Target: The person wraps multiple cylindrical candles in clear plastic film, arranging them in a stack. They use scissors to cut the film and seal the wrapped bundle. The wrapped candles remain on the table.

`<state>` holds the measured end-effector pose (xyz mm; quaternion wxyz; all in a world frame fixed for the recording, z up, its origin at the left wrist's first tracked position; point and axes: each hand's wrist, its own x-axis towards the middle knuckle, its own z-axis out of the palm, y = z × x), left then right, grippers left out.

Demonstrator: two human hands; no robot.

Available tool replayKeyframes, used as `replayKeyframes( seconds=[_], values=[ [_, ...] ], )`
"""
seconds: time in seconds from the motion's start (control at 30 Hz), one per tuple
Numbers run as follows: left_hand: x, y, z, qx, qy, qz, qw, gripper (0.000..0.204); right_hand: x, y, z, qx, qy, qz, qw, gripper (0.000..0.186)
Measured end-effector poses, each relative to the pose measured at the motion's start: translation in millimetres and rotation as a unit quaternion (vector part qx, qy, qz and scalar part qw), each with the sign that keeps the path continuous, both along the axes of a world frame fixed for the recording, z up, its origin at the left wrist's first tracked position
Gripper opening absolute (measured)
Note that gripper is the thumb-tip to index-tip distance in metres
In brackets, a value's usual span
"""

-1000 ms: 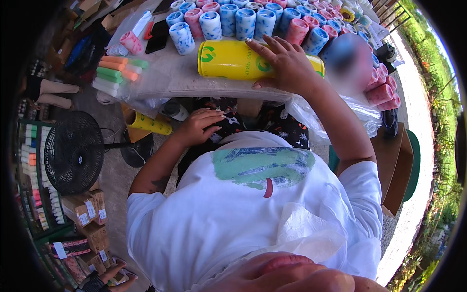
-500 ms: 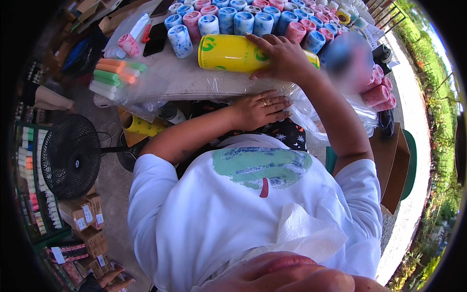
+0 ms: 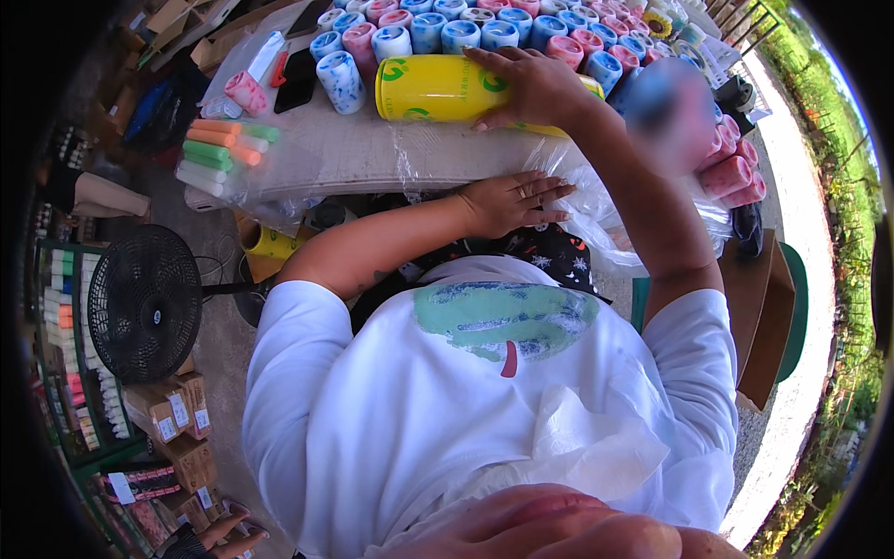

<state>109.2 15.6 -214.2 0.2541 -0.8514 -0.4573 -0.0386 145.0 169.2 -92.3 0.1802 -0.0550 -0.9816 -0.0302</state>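
Two grips spread apart: right hand [image 3: 537,88] atop a yellow cylindrical roll [image 3: 426,88], left hand [image 3: 515,202] beside clear plastic film [image 3: 601,226].

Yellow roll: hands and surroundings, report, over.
Right hand over yellow roll. Left hand by clear film. Marbled cylinders crowded close behind roll.

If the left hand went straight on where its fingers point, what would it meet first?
The left hand would probably meet the crumpled clear plastic first, though depth there is unclear.
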Motion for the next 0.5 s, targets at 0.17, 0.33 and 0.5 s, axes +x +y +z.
replayKeyframes(
  seconds=[0.17,0.33,0.5],
  values=[
    [2,2,2,0.003,-0.077,-0.032,0.996,0.047,9,-9,4,0.026,-0.007,-0.015,1.0,0.099],
    [2,1,4,0.035,-0.073,-0.039,0.996,0.044,14,-9,16,0.002,-0.019,-0.012,1.0,0.083],
    [2,3,-2,0.029,-0.09,-0.046,0.994,0.042,-5,5,26,-0.1,0.034,-0.075,0.992,0.071]
  ],
)
